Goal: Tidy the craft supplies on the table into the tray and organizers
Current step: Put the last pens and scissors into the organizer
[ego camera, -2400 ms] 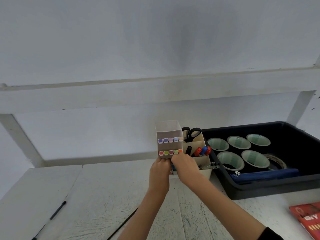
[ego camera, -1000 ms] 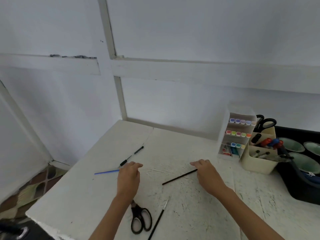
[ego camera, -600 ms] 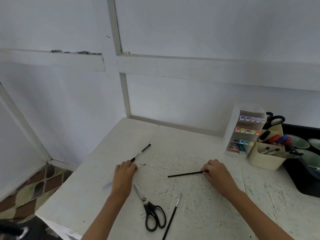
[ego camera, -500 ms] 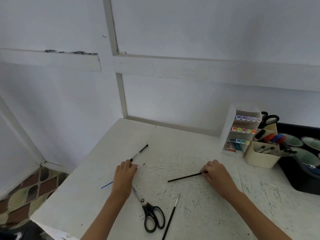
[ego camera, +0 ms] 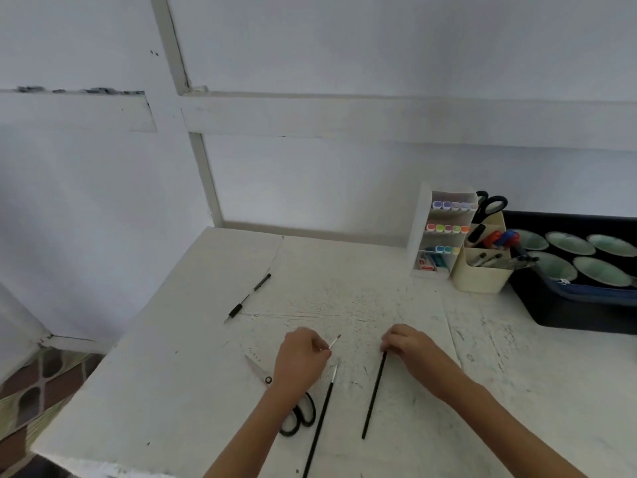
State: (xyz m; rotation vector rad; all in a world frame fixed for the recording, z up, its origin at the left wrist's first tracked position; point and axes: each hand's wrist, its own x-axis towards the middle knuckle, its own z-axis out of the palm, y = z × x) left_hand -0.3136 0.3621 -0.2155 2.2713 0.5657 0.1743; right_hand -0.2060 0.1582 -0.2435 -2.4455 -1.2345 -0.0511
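Observation:
My left hand (ego camera: 300,361) grips a thin paintbrush whose red-tipped end (ego camera: 335,340) pokes out past the fingers. My right hand (ego camera: 410,343) pinches the top of a long black brush (ego camera: 374,395) that hangs down toward me. Between the hands a second black-handled brush (ego camera: 322,417) lies on the white table (ego camera: 193,367). Black-handled scissors (ego camera: 296,414) lie under my left wrist. A black pen (ego camera: 247,298) lies farther left.
At the back right stand a white marker organizer (ego camera: 443,232), a cream caddy (ego camera: 481,270) with pens and scissors, and a black tray (ego camera: 568,312) holding tape rolls. The table's left edge drops to a patterned floor (ego camera: 31,391).
Both hands moved toward the middle of the table. My left hand picked up the thin brush; my right hand turned the black brush from lying sideways to pointing at me.

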